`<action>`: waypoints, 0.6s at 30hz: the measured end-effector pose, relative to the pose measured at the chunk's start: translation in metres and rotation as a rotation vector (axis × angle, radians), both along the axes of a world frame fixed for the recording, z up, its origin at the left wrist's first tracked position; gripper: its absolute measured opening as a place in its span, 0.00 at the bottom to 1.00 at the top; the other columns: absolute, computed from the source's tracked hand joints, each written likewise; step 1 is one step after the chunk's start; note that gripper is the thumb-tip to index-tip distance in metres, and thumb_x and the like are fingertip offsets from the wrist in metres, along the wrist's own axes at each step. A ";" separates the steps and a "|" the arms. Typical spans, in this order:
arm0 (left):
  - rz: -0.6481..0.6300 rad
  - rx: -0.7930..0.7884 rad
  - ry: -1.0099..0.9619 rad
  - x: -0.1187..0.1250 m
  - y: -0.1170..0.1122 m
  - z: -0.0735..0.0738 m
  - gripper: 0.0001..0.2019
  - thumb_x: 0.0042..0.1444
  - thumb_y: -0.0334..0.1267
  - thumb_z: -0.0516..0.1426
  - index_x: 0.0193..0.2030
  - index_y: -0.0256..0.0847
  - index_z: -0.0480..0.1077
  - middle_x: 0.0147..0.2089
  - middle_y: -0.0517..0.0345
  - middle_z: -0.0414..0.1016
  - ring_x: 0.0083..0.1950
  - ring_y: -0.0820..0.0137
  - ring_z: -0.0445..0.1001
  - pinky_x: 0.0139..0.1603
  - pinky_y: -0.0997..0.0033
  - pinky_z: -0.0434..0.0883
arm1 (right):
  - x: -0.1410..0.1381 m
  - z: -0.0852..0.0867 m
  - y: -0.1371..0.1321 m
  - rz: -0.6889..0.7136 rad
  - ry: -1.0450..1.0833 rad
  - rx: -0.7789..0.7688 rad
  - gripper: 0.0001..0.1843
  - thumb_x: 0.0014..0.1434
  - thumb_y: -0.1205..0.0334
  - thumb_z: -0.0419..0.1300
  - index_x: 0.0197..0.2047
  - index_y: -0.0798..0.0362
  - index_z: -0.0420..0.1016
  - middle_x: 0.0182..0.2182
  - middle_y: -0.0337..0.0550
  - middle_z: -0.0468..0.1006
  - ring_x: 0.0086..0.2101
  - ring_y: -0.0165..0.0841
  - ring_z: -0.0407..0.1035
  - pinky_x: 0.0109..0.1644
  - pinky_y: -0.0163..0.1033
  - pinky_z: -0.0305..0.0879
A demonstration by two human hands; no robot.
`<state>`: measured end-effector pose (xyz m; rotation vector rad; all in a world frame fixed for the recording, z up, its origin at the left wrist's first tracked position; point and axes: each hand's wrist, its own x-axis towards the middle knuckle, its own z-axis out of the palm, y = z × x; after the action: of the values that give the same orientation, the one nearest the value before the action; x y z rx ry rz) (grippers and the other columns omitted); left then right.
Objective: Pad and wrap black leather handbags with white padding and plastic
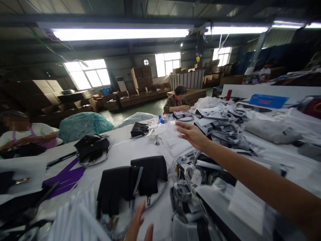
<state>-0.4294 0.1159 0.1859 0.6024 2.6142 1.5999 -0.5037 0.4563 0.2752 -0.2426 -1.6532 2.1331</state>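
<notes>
My right hand (191, 133) reaches far across the white table (120, 152), fingers stretched toward a stack of white paper sheets (170, 135); it touches the top sheet's edge. My left hand (139, 225) hovers low at the bottom edge, fingers apart and blurred, holding nothing, just in front of a black handbag (117, 189). A second black bag (151, 174) lies beside it.
Bundled black-and-white straps in plastic (218, 125) pile up to the right. Another black bag (91, 147) and a purple sheet (66, 177) lie left. Two people sit at the table, one far ahead (177, 102), one at left (22, 134). Cardboard boxes (140, 83) stand behind.
</notes>
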 end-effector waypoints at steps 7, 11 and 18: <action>-0.398 0.191 0.188 0.050 0.073 0.107 0.39 0.54 0.49 0.65 0.69 0.41 0.58 0.68 0.45 0.65 0.68 0.53 0.63 0.69 0.50 0.60 | 0.197 0.038 -0.140 -0.017 -0.030 -0.156 0.23 0.46 0.56 0.75 0.47 0.47 0.81 0.41 0.40 0.82 0.35 0.29 0.75 0.38 0.34 0.75; -0.523 0.202 -0.055 0.110 0.057 0.099 0.31 0.54 0.46 0.65 0.63 0.42 0.65 0.56 0.49 0.76 0.55 0.58 0.76 0.59 0.58 0.71 | 0.273 0.023 -0.171 -0.288 -0.062 -0.162 0.25 0.46 0.54 0.75 0.48 0.46 0.81 0.41 0.41 0.83 0.39 0.35 0.77 0.43 0.41 0.76; -0.863 0.078 -0.502 0.165 -0.009 0.039 0.24 0.50 0.55 0.65 0.47 0.39 0.77 0.37 0.52 0.81 0.34 0.66 0.78 0.36 0.72 0.76 | 0.392 -0.003 -0.194 -0.672 -0.124 -0.105 0.21 0.49 0.51 0.73 0.47 0.46 0.82 0.46 0.44 0.82 0.46 0.42 0.77 0.51 0.49 0.74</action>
<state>-0.2649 0.1065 0.2245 0.9861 1.5909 1.3157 -0.1113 0.2622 0.2722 -0.8450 -1.2701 1.7041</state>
